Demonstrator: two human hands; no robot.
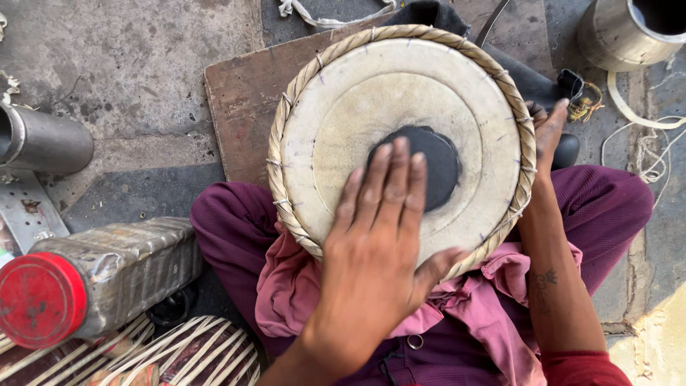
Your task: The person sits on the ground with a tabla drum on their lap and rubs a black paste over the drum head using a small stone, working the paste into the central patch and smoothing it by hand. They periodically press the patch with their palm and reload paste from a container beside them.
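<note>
Head view — left hand fingers flat on drum; black patch touched.

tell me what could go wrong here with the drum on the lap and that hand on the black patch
1. The left hand lies flat with its fingers on the black patch of the drum; a hard rub might smear or chip it.
2. The drum rests tilted on the lap, with only the right hand at its braided rim; it could roll off.
3. The plastic bottle lies on its side near the knee; an elbow could knock it.
</note>
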